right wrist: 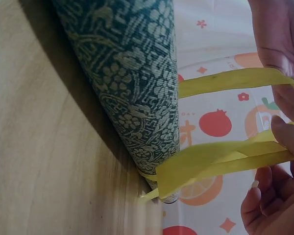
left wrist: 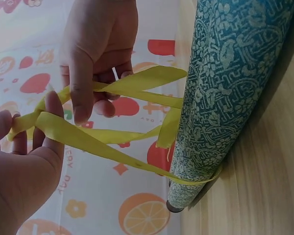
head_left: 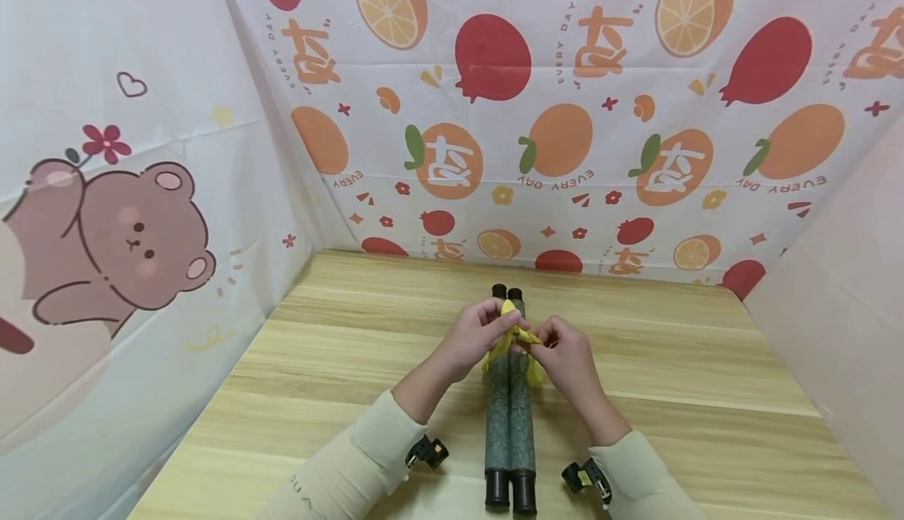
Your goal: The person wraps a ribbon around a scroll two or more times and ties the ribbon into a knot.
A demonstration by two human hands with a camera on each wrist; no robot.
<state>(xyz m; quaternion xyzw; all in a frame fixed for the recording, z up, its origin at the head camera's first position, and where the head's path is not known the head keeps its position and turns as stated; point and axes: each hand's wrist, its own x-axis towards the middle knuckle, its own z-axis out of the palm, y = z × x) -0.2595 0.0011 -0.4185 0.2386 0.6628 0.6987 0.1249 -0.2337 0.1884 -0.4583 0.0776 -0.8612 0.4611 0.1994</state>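
Two parallel rolls of a scroll, in green floral-patterned cloth with dark end knobs, lie lengthwise on the table. A yellow ribbon passes round the scroll and rises above it, its strands crossing between the hands. My left hand pinches the ribbon between thumb and fingers, on the left over the far part of the scroll. From the right, my right hand pinches another stretch of it, close beside the left. In the right wrist view, a wide band of ribbon runs from the roll up to the right hand's fingers.
The wooden table extends to both sides of the scroll. A fruit-print cloth hangs behind it, and a cloth with a bear print hangs at left. Small black wrist cameras sit at both sleeve cuffs, near the scroll's near end.
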